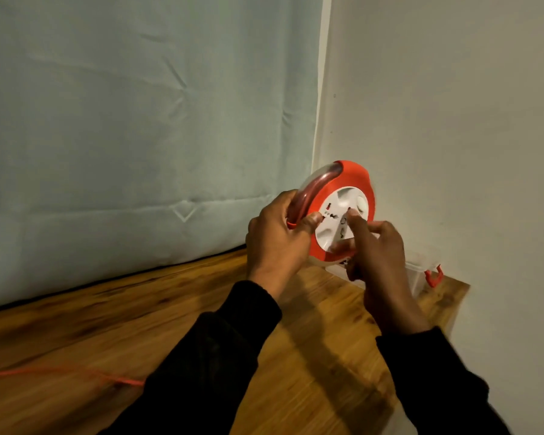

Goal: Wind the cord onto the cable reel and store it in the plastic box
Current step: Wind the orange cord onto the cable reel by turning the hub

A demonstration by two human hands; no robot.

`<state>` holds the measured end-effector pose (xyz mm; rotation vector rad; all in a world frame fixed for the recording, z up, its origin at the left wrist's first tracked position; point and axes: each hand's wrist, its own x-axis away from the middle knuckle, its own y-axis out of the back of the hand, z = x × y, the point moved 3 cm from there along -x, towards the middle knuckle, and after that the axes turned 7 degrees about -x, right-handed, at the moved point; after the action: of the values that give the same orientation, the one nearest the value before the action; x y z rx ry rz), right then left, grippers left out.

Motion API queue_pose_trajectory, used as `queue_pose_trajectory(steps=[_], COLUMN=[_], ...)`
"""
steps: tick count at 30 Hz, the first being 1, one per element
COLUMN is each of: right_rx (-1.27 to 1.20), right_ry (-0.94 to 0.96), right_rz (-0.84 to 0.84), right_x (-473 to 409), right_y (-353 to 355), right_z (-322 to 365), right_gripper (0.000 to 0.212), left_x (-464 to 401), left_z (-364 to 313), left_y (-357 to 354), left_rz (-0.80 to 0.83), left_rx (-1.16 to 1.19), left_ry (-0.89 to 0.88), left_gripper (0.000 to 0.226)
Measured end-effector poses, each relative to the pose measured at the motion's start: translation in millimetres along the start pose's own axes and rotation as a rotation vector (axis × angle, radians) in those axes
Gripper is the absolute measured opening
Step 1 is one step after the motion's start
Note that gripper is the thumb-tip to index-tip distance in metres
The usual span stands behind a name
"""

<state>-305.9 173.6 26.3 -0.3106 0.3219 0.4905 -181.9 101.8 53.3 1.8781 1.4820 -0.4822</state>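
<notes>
Head view: left hand [275, 238] grips cable reel [338, 211] by rim, thumb on white face, reel held above table [311, 340]. Right hand [379, 246] fingertips on face. Cord [76, 373] trails below-left of reel. Plastic box [420, 273] behind reel.

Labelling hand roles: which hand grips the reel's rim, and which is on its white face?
The left hand grips the cable reel by its rim; the right hand has a finger on the white socket face.
</notes>
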Motion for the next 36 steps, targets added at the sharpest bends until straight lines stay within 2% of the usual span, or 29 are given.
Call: queue_pose_trajectory(steps=[2, 4, 9, 11, 12, 15, 16, 17, 19, 23, 25, 32, 34, 36], right_rx=[0.462, 0.739, 0.93, 0.824, 0.66, -0.165, -0.308, -0.323, -0.18, 0.597, 0.769, 0.791, 0.605, 0.122], right_ry=[0.439, 0.665, 0.69, 0.647, 0.531, -0.166, -0.319, -0.369, -0.229, 0.535, 0.661, 0.73, 0.532, 0.091], right_rz=[-0.05, -0.021, 0.005, -0.001, -0.016, -0.013, 0.016, 0.04, 0.052, -0.049, -0.031, -0.025, -0.011, 0.004], right_x=[8, 16, 17, 13, 8, -5, -4, -3, -2, 13, 16, 12, 6, -7], right_y=[3, -3, -11, -8, -6, -3, -5, -5, -1, 6, 0, -3, -2, 2], right_z=[2, 2, 5, 6, 5, 0, -2, -3, -5, 0, -2, 1, -1, -6], right_gripper=[0.046, 0.054, 0.062, 0.058, 0.053, 0.037, 0.034, 0.034, 0.037, 0.048, 0.057, 0.059, 0.053, 0.043], left_x=[-3, -4, -5, -4, -3, 2, 3, 4, 2, -3, -2, 0, 1, 4], left_z=[2, 1, 0, -2, -4, -5, -4, -3, 1, 1, -3, -8, -8, -9], left_y=[1, 2, 4, 4, 3, -5, -6, -6, -4, 3, 3, 2, 0, -5], left_rz=[-0.013, -0.005, 0.018, 0.027, 0.036, 0.065, 0.064, 0.057, 0.033, -0.006, 0.009, 0.03, 0.03, 0.044], left_rx=[0.035, 0.049, 0.045, 0.014, -0.007, -0.024, -0.032, -0.038, 0.001, 0.086, 0.072, 0.012, -0.028, -0.069], left_ry=[0.037, 0.05, 0.037, 0.002, -0.02, -0.047, -0.042, -0.032, 0.01, 0.084, 0.077, 0.027, -0.008, -0.038], left_gripper=[0.034, 0.034, 0.034, 0.036, 0.037, 0.04, 0.041, 0.041, 0.038, 0.035, 0.034, 0.033, 0.035, 0.041])
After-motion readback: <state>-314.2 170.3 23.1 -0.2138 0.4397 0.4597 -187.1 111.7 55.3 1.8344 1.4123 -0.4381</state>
